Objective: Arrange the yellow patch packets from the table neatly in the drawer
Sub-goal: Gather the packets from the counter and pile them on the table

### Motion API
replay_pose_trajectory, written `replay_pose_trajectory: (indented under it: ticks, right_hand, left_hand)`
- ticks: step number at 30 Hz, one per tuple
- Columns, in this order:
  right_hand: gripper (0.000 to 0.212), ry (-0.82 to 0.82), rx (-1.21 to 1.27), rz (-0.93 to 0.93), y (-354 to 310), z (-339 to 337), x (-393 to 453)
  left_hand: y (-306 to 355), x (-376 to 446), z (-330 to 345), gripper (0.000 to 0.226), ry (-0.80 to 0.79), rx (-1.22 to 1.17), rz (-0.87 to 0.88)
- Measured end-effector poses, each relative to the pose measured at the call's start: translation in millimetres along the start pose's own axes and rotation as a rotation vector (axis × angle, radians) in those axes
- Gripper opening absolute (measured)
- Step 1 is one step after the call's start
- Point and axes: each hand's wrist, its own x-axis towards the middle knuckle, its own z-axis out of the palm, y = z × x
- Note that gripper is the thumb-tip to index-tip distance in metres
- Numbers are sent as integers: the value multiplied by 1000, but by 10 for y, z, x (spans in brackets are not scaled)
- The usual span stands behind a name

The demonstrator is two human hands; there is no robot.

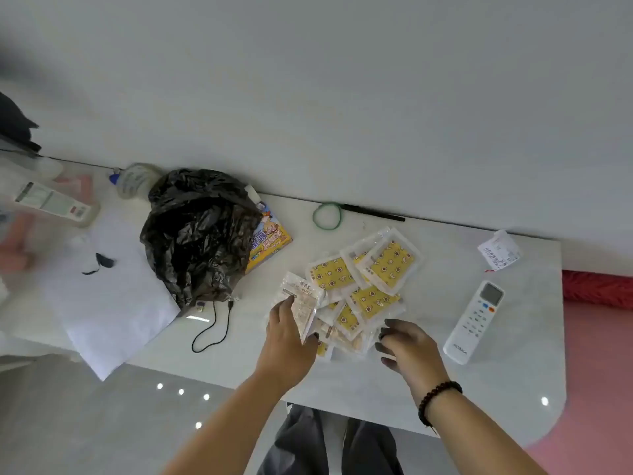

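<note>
Several yellow patch packets [370,279] lie in a loose overlapping heap on the white table [496,389], clear-edged with a yellow patterned middle. My left hand [291,344] grips a small stack of packets [303,305], held tilted with their pale backs showing, at the heap's left edge. My right hand [407,347] hovers at the heap's near right corner, fingers curled down over the nearest packets, touching or almost touching them. It wears a dark bead bracelet at the wrist. No drawer is in view.
A crumpled black plastic bag [198,234] sits left of the heap, over a colourful box [270,241]. A white remote [474,322], a receipt [498,250], a green band [327,216], a black pen [373,212], a black cable [212,323], white paper [109,303] and bottles [54,200] share the table.
</note>
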Motion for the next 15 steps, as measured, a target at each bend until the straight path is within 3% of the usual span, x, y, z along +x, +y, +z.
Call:
replay_pose_trajectory:
  ticks: [7, 11, 13, 15]
  right_hand:
    - [31, 70, 225, 189, 180, 186, 510]
    - [38, 221, 152, 262, 128, 295, 652]
    - [55, 284, 112, 332, 52, 367, 721]
    - [87, 307, 40, 363, -22, 436, 801]
  left_hand:
    - [-78, 382, 287, 83, 98, 310, 4]
    - [-88, 483, 287, 84, 48, 407, -34]
    - [-103, 466, 282, 82, 33, 456, -14]
    - [-92, 435, 272, 84, 13, 489, 22]
